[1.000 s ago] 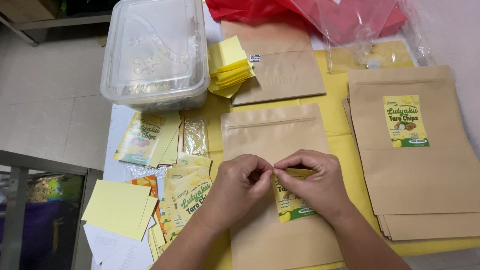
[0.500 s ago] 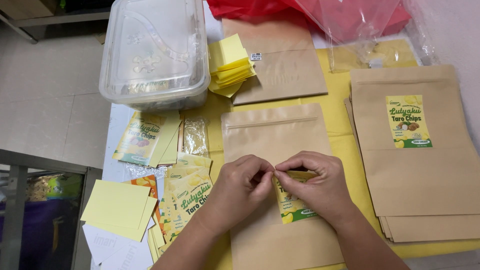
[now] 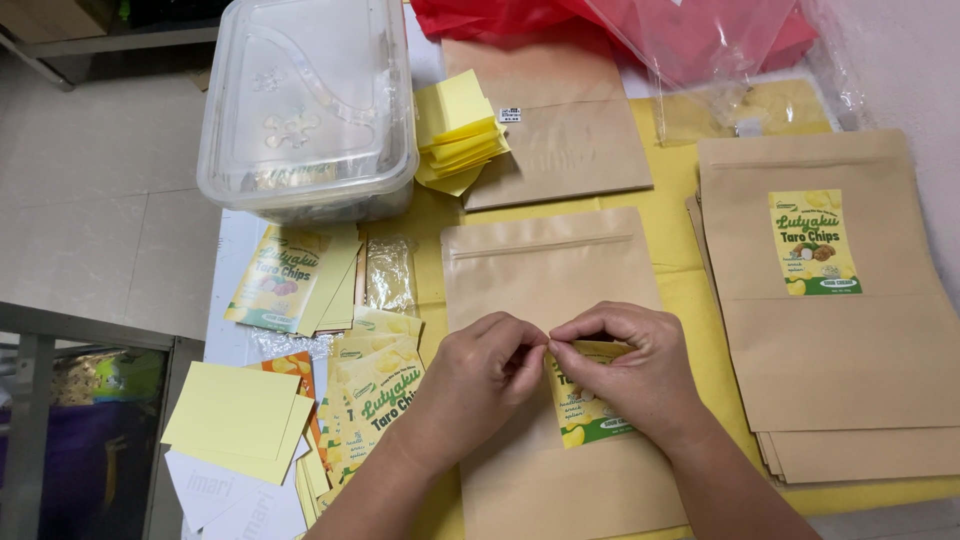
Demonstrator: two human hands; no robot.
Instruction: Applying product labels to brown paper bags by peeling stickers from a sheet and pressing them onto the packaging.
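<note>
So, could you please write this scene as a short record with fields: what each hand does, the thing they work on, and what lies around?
left hand: left hand pinches the top edge of the sticker
right hand: right hand pinches the same edge from the other side
held thing: yellow-green sticker, over the middle paper bag
finished stack: paper bags with sticker, on the right
left of bag: loose stickers, yellow backing sheets
behind: clear plastic box, red plastic bag
surface: yellow table cover

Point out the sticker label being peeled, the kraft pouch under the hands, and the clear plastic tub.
sticker label [image 3: 590,425], head view, its lower printed part.
kraft pouch [image 3: 545,270], head view, bare upper panel.
clear plastic tub [image 3: 305,100], head view, its lid.
</note>
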